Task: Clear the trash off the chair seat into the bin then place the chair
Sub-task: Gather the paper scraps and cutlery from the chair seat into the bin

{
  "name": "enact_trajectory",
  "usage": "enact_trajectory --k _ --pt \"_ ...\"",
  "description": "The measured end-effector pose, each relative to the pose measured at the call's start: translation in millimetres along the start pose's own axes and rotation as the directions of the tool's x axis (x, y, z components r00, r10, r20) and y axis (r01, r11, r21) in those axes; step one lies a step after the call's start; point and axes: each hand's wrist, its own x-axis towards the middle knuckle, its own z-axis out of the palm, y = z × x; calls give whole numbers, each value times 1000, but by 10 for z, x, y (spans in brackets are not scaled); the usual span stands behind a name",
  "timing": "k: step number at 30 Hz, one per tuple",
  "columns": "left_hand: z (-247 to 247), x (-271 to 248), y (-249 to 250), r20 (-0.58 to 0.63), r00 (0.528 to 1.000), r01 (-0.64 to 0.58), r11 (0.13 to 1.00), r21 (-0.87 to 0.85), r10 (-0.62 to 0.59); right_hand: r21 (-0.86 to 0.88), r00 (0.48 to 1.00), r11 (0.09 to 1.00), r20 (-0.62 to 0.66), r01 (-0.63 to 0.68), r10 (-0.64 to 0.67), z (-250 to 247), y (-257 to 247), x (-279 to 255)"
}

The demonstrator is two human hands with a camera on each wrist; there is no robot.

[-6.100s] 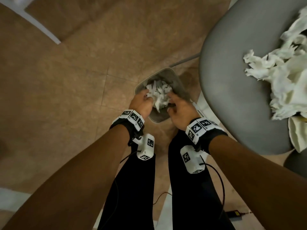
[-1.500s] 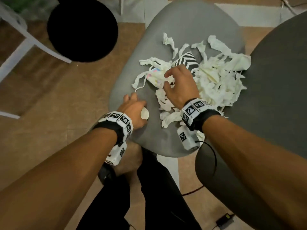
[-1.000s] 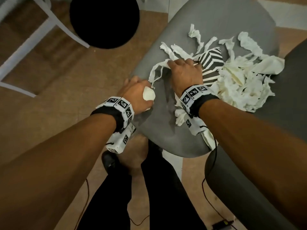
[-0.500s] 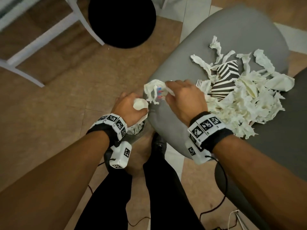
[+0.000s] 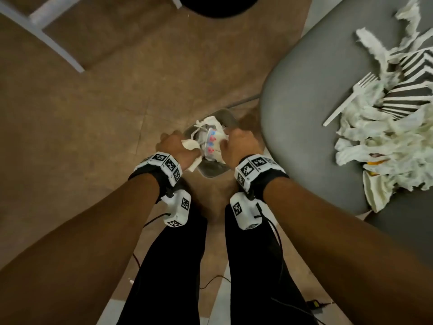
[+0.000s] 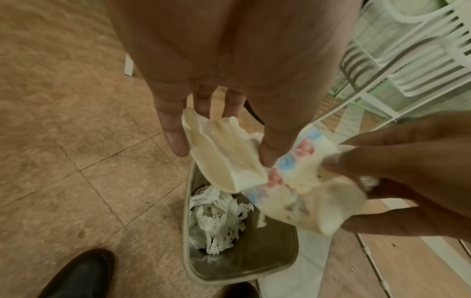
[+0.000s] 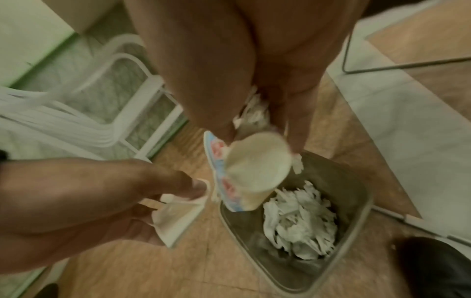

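Note:
A small grey bin (image 5: 212,173) stands on the floor between my feet, with shredded white paper (image 6: 216,219) inside it. Over its left rim, my left hand (image 5: 185,146) pinches a cream paper scrap (image 6: 224,159) between thumb and fingers. My right hand (image 5: 225,141) holds a crumpled paper cup (image 7: 254,171) with pink and blue print above the bin's mouth. The grey chair seat (image 5: 304,113) is to the right. It carries a pile of torn white paper (image 5: 386,141), a white plastic fork (image 5: 346,99) and a black-and-white striped piece (image 5: 410,95).
A white furniture frame (image 5: 46,26) and a round black object (image 5: 218,5) lie at the far edge of the tiled floor. A second dark grey seat (image 5: 410,231) is at lower right. Cables (image 5: 210,280) trail behind my legs. My black shoes (image 6: 76,276) flank the bin.
Both hands have left the chair seat's edge and come down and left over the bin, carrying the paper scrap and the printed cup with them.

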Motion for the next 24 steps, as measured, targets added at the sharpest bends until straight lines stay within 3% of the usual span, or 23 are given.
enact_trajectory --k 3,7,10,13,18,21,24 --pt "124 94 -41 19 999 -37 997 -68 38 -40 996 999 85 24 -21 162 44 141" --pt "210 104 12 28 994 -100 993 -56 102 -53 996 997 79 53 -49 160 160 206" --pt "197 35 128 27 997 -74 996 -50 75 -28 990 998 133 59 -55 122 241 179" --pt "120 -26 242 51 999 -15 998 63 12 31 985 996 154 78 -82 13 288 84" --pt "-169 -167 677 -26 989 -137 973 186 144 169 981 974 95 151 -169 -408 338 -153" --pt "-319 -194 1143 -144 953 -240 956 170 265 220 969 945 1 241 -247 -821 453 -289" --pt "-283 -210 1780 -248 865 -401 898 179 436 283 960 919 -140 274 -243 -1296 774 -357"
